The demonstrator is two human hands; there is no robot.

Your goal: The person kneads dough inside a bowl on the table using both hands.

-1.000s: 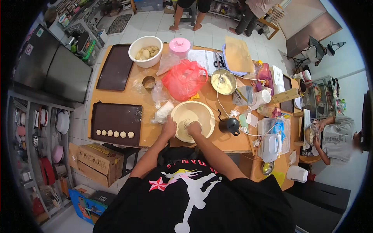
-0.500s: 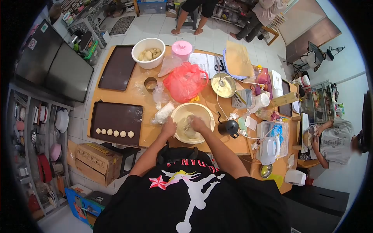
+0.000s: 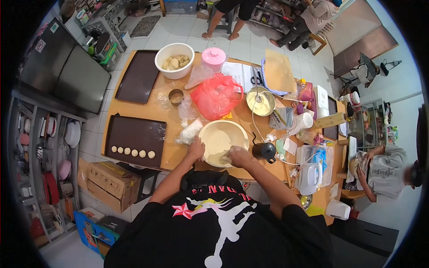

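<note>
A wide cream bowl (image 3: 223, 131) stands on the wooden desk (image 3: 173, 149) by its near edge, right in front of the person. The left hand (image 3: 195, 150) clasps the bowl's left rim, while the right hand (image 3: 238, 157) dips over the near right side, its fingertips coated with something pale; whether those fingers are spread or pinching anything, I cannot tell. Just beyond the left hand lies a white plastic packet (image 3: 191, 131), and past the bowl's far rim sits a crumpled red plastic bag (image 3: 216, 96). A black kettle (image 3: 267, 152) stands near the right hand, with a metal bowl (image 3: 251, 108) of pale mixture farther back. To the left, a dark tray (image 3: 136, 129) carries six round pale balls (image 3: 134, 152) in a row along its near edge. Behind it are another dark tray (image 3: 138, 76) and a white tub (image 3: 173, 75) with pale lumps inside. Off to the right, a person in a grey shirt (image 3: 385, 172) holds something in both hands.
</note>
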